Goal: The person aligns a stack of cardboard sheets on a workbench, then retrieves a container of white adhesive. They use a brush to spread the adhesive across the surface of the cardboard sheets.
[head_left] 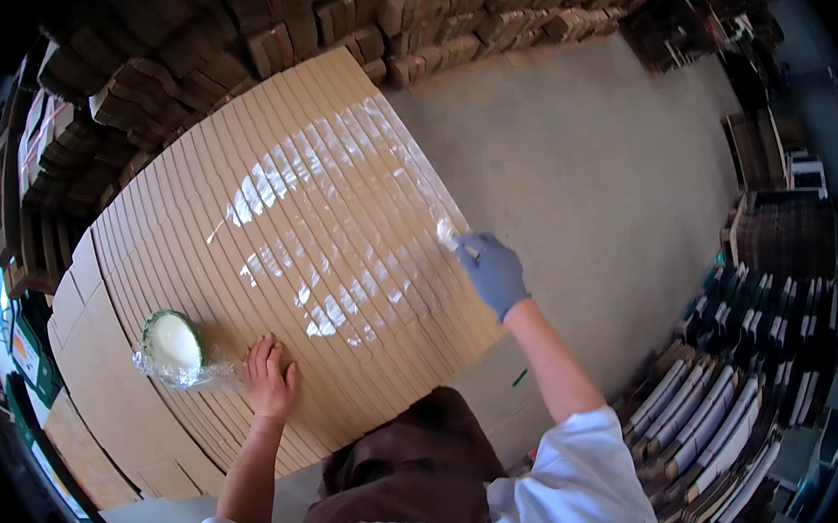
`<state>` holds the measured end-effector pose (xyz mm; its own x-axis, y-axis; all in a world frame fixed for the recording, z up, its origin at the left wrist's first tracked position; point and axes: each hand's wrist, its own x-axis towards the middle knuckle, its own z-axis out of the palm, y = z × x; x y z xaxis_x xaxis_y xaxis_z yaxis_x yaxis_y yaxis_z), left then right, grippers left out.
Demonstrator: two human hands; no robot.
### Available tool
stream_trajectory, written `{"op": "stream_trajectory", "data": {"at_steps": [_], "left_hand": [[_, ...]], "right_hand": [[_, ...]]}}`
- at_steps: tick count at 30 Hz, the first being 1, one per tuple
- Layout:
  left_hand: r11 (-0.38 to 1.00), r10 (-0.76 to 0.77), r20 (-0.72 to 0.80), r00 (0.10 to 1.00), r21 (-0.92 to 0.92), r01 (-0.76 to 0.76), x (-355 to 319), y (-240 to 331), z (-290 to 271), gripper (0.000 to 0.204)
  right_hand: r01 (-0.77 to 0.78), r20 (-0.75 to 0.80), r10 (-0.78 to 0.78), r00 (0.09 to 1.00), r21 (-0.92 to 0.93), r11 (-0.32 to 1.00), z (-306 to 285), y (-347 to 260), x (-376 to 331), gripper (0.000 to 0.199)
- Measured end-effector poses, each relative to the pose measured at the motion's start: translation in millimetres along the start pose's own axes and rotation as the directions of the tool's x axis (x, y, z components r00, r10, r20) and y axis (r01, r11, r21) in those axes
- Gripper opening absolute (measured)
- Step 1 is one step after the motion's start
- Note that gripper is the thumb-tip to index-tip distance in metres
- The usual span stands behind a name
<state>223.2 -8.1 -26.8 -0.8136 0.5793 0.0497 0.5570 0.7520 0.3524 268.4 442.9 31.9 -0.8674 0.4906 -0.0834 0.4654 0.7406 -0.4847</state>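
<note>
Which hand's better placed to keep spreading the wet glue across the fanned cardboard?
Right, likely. The gloved right hand holds a brush at the edge of the glossy wet patch. The bare left hand lies flat on the dry cardboard sheets, beside the white-filled bowl.

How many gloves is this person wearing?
1. The blue glove is on the right hand, which holds a brush at the right edge of the shiny wet cardboard sheets. The left hand is bare, resting flat on the cardboard.
</note>
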Motion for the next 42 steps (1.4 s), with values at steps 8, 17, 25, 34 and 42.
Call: {"op": "stream_trajectory", "data": {"at_steps": [8,17,25,34,42], "left_hand": [[1.0,0.011,0.002,1.0,0.014,-0.011,-1,0,1,0.05],[1.0,0.011,-0.01,1.0,0.018,-0.011,-1,-1,2,0.05],[1.0,0.021,-0.01,1.0,-0.001,-0.021,0,0,-1,0.051],[1.0,0.009,-0.018,1.0,-0.006,-0.009,-1,1,0,0.048],[1.0,-0.01,-0.004,1.0,0.02,0.01,-3,-2,0,0.049]], "right_hand": [[-0.023,0.037,0.023,0.999,-0.018,1.0,-15,26,-25,0.019],[-0.091,0.399,0.069,0.914,0.035,0.995,-43,28,-52,0.023],[0.078,0.257,-0.037,0.966,-0.153,0.985,-40,37,-50,0.02],[0.004,0.243,0.043,0.969,-0.19,0.982,-5,18,-47,0.029],[0.078,0.433,-0.103,0.896,0.075,0.994,39,-92,-77,0.026]]}}
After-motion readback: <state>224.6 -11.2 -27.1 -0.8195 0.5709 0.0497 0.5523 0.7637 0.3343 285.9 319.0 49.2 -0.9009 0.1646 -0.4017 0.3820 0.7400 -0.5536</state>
